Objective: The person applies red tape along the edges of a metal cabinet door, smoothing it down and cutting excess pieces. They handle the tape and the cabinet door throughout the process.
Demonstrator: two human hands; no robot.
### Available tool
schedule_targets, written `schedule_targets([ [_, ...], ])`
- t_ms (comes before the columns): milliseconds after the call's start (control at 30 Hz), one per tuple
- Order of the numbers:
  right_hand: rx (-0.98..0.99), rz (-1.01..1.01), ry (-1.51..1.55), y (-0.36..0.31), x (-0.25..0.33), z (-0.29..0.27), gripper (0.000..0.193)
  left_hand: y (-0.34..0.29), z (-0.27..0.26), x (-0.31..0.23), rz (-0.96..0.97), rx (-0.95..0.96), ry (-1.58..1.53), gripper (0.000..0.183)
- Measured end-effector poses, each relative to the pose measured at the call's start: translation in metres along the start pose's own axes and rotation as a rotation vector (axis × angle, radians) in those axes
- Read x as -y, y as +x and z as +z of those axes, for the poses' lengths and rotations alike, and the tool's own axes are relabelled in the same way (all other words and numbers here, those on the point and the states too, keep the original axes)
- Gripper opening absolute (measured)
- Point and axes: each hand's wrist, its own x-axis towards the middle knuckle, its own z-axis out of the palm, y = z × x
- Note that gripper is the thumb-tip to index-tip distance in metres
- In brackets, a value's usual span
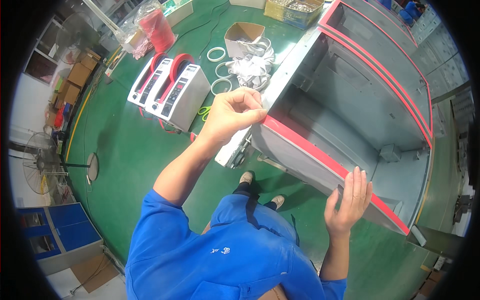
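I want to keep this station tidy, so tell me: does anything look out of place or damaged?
Nothing looks clearly damaged. The red strip at the left hand and right hand follows the edge of the cabinet. Only the crumpled pale cloth beside the cardboard box looks untidy, loosely heaped.

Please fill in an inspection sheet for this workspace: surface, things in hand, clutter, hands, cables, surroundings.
Surface: green floor; what bears the cabinet is mostly hidden.
Things in hand: open grey metal cabinet, red strip along its near edge.
Clutter: white dispensers with red rolls; cardboard box beside a pale bundle.
Hands: left hand pinched at the strip's left end, grip unclear; right hand open, fingers over the strip further right.
Cables: dark cables behind the dispensers.
Surroundings: standing fan, blue cupboard, stacked cartons.
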Motion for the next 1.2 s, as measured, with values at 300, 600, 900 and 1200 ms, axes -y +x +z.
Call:
schedule_targets([
  [300,-0.001,0.010,0.004,0.000,0.001,0.000,0.043,0.000,-0.001,0.002,0.038,0.018,0.020,0.007],
  [600,-0.006,0.010,0.006,-0.001,0.000,0.001,0.043,-0.001,-0.003,0.006,0.084,0.012,0.161,0.005],
  [900,0.018,0.039,0.004,0.001,0.005,0.000,0.044,-0.006,0.000,0.010,0.164,-0.017,0.179,0.006],
  [1200,0.039,0.043,-0.024,0.021,0.032,0.012,0.046,-0.006,0.001,0.016,0.115,-0.069,-0.038,0.040],
])
